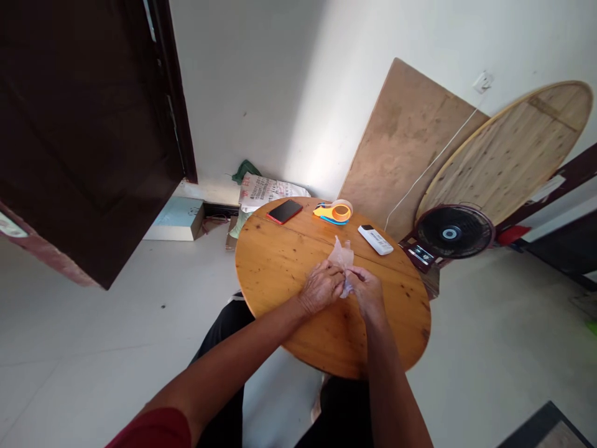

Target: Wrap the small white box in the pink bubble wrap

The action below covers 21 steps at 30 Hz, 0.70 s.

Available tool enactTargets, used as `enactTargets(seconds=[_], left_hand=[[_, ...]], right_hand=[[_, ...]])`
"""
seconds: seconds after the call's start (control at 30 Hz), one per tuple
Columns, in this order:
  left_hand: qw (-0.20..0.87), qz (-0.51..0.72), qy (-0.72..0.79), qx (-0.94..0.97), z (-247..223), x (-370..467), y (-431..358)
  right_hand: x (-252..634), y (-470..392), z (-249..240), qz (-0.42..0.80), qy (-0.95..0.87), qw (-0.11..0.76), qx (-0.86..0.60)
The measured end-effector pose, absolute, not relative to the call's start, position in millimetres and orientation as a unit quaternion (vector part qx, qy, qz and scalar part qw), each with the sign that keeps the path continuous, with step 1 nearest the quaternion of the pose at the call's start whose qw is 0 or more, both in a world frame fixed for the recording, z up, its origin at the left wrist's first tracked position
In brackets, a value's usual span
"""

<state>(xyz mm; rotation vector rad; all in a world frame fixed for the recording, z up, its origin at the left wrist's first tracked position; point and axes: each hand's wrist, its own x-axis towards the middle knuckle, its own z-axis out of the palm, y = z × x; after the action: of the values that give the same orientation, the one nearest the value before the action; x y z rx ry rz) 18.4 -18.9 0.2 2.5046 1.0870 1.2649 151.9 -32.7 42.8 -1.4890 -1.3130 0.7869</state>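
Over the middle of a round wooden table [270, 267], a crumpled, translucent plastic bag [342, 254] is held between my two hands. My left hand [323, 285] has its fingers curled on the bag's left side. From the right, my right hand [366, 287] pinches the bag with thumb and fingertips. The upper part of the bag sticks up beyond my fingers, and a small piece hangs below them. What the bag may contain cannot be made out.
On the table's far side lie a red-edged phone [285, 211], an orange and blue tape dispenser [333, 212] and a white device [375, 240]. A fan [451, 232] stands to the right, with wooden boards [401, 137] against the wall. A printed sack [270, 190] lies behind the table.
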Motion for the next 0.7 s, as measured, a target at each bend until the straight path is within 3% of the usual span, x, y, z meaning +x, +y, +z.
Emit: enactTargets(seconds=[0.5,0.7], left_hand=[[0.276,0.551,0.363,0.699,-1.1,18.0,-16.8],[0.284,0.572,0.368,0.676,0.9,22.4,-14.5]], right_hand=[[160.2,-47.2,43.8,0.387,-0.615,0.402,-0.557],[148.2,-50.3,47.7,0.256,-0.715,0.322,-0.565]])
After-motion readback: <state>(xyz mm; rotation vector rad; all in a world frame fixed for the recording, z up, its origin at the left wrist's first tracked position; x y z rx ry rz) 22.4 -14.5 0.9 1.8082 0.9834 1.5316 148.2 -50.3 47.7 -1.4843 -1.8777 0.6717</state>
